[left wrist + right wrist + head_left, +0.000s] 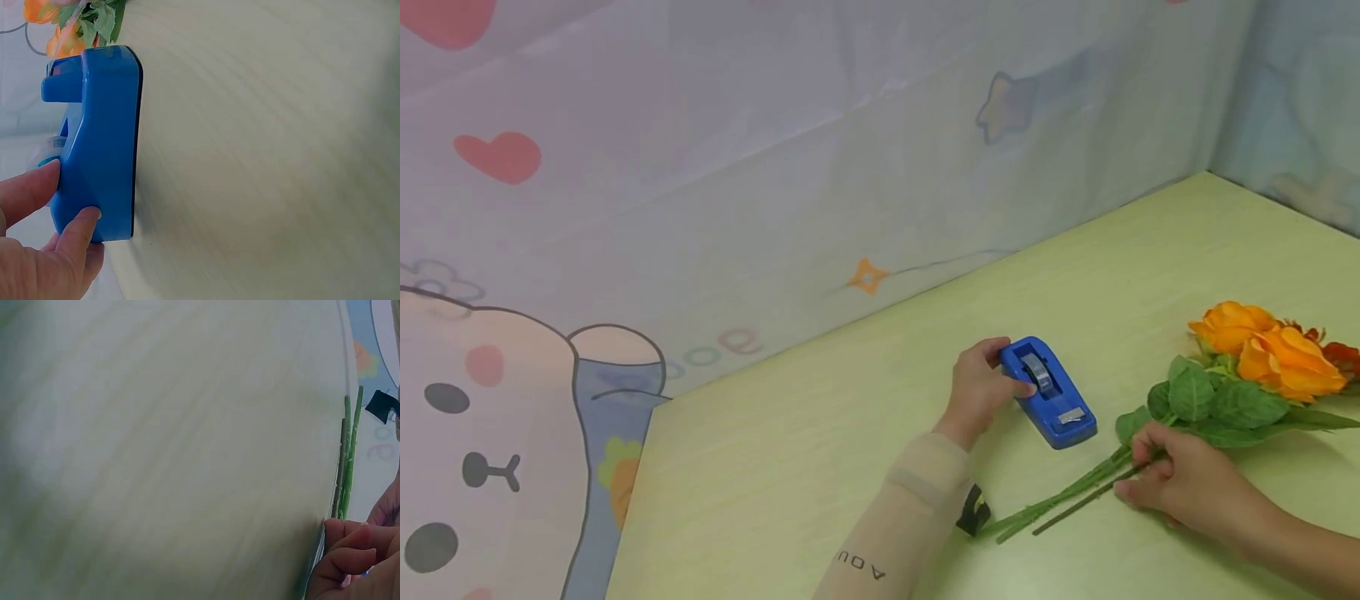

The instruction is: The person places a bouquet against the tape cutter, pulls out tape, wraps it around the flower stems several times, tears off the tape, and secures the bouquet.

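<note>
A blue tape dispenser (1056,408) with a roll of clear tape (1039,372) in it is on the table. My left hand (981,387) grips its rear end. In the left wrist view the thumb (37,187) presses by the roll and the fingers (81,231) lie along the side. To the right lies a bunch of orange flowers (1288,362) with green leaves (1247,404). Below the leaves, my right hand (1198,483) pinches the stems (1075,486), one brown and the others green. The cut stem ends show in the right wrist view.
A small black item with yellow marks (973,510) stands by the stem ends, partly hidden behind the left sleeve (902,508). The pale green table (760,467) meets a printed cloth (775,167) at the back. Dark red blooms (1343,358) are at the right edge.
</note>
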`<state>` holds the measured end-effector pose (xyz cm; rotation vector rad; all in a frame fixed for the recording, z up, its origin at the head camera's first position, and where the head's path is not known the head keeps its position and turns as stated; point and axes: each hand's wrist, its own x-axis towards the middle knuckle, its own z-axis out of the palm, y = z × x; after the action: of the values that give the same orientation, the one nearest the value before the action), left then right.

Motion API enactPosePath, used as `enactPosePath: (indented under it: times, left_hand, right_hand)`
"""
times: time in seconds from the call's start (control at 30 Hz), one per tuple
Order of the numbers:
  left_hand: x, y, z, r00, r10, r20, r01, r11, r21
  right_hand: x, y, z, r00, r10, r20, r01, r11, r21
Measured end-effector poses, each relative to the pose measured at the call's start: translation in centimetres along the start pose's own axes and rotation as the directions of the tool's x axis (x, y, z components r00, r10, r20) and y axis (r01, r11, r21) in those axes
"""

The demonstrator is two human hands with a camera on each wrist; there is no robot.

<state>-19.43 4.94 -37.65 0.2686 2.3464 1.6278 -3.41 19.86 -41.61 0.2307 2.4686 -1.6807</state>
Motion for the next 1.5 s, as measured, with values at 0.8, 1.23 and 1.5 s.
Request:
enactPosePath:
  times: [0.8,1.23,1.5]
  left_hand:
    - [0.1,0.0,0.0,1.0,0.012,0.014,-0.012,1.0,0.01]
    - [0.1,0.1,0.6,1.0,-0.004,0.007,0.004,1.0,0.017]
    - [0.0,0.5,1.5,1.0,-0.013,0.007,0.013,1.0,0.011]
  right_hand:
    - [0.5,-0.4,-0.5,0.987,0.133,0.088,-0.138,0.989,0.06]
    - [1.0,-1.2,-0.3,0.979,0.154,0.134,-0.169,0.98,0.106]
    - [0.6,-0.6,-0.4,0.979,0.12,0.167,-0.15,0.972,0.182]
